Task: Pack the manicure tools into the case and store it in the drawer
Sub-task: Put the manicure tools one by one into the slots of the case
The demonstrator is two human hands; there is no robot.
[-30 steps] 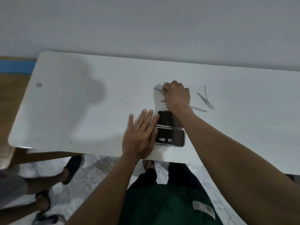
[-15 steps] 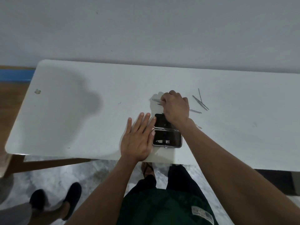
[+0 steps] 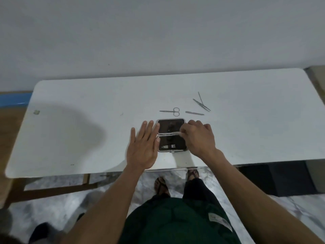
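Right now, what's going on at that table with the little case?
A person is packing manicure tools into an open case near the table's front edge. The left hand lies flat beside the case, fingertips at its edge. The right hand pinches a thin metal tool over the hinge. A clipper is already stowed; scissors, a file and slim tools still lie loose.

Dim, soft focus, wide-angle edge distortion
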